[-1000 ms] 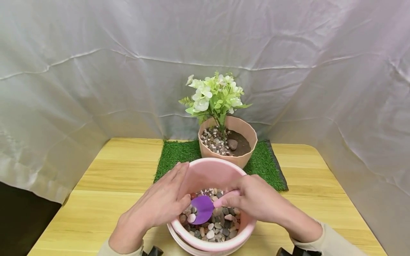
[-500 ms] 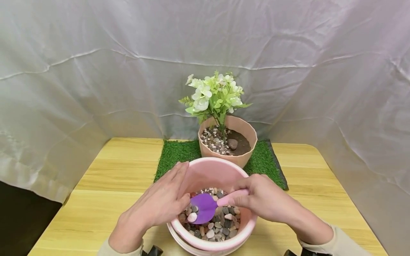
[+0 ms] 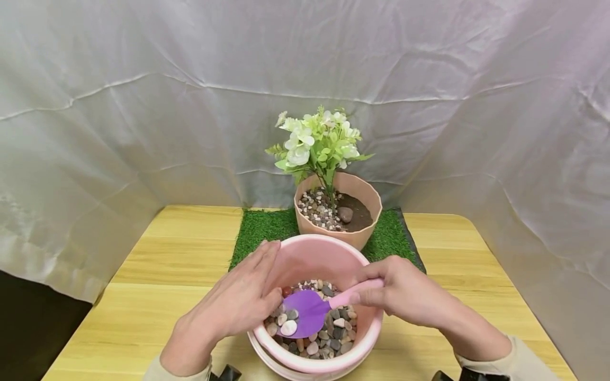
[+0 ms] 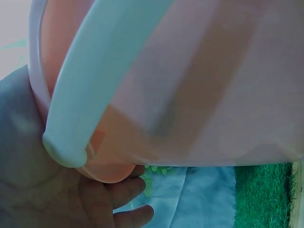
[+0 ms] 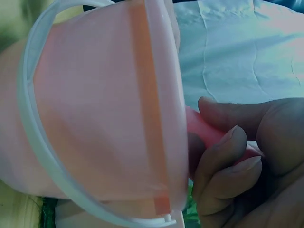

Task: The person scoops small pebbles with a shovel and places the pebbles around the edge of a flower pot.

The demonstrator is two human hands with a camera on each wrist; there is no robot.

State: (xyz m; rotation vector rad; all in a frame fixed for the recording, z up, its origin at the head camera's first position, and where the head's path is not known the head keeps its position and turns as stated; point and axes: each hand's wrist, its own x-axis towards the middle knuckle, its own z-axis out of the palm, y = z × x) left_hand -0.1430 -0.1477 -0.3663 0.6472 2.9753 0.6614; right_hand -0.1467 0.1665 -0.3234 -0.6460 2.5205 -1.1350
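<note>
A pink bucket point(image 3: 312, 365) of mixed pebbles point(image 3: 335, 333) stands at the table's front. My left hand point(image 3: 238, 296) holds its left rim, thumb over the inside and fingers along the outside; in the left wrist view, fingers point(image 4: 130, 216) reach past the white handle's point(image 4: 90, 95) joint. My right hand point(image 3: 405, 291) grips the pink handle of a small plastic shovel point(image 3: 307, 315) above the right rim. Its purple blade lies low inside the bucket, tilted toward the left, with a white pebble point(image 3: 288, 328) and a few others at its tip. In the right wrist view, curled fingers point(image 5: 228, 147) surround the shovel's handle.
Behind the bucket, a peach flowerpot point(image 3: 333, 235) stands on a green turf mat point(image 3: 267, 227). It holds a white-flowered plant point(image 3: 324, 140), gravel, dark soil and one larger stone point(image 3: 345, 214). Grey cloth point(image 3: 305, 63) hangs round the wooden table point(image 3: 181, 254).
My right hand has moved to the right and slightly up, drawing the shovel the same way. The blade has shifted slightly right, with pebbles at its tip. My left hand stays put.
</note>
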